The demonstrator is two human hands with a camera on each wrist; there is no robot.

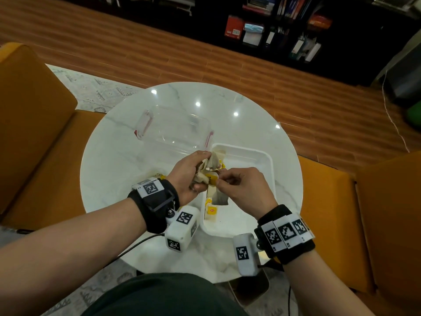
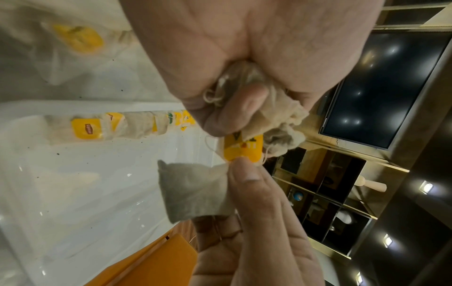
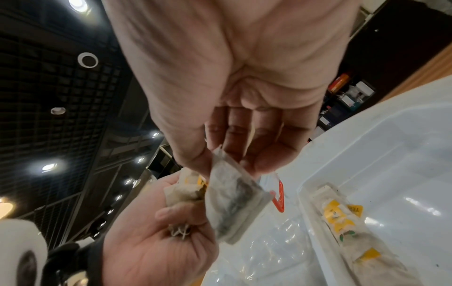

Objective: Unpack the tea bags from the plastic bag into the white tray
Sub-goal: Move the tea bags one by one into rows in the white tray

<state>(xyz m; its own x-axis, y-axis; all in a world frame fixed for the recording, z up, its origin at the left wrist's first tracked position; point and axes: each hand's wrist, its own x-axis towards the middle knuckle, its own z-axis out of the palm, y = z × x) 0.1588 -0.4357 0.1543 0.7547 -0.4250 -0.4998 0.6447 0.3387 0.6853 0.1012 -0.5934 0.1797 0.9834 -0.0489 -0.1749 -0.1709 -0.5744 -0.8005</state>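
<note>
Head view: left hand (image 1: 191, 172) curled round a bunch (image 1: 213, 165) of crumpled tea bags above the near-left corner of the white tray (image 1: 262, 156); right hand (image 1: 243, 188) just beside it, thumb and forefinger pinched on one bag (image 1: 217, 197) hanging down over the tray. Row of bags (image 1: 210, 212) with yellow tags lying along the tray's left wall. Clear lidless box (image 1: 175, 133) with red clips beside the tray, on a round glossy marble-look table (image 1: 114, 156). Left wrist view only: bunch (image 2: 274, 118) wadded soft and fibrous, strings tangled, one yellow tag (image 2: 242, 149) sticking out below the fingers (image 2: 244, 102); pinched bag (image 2: 193, 191) flat, square, grey-beige paper; dark tea specks on the smooth tray floor (image 2: 80, 174). Right wrist view only: remaining right fingers (image 3: 247, 139) loosely bent, holding nothing; dark leaf showing through the thin bag (image 3: 234, 205); crinkled clear plastic bag (image 3: 269, 251) lying flat on the table left of the tray wall (image 3: 305, 193).
</note>
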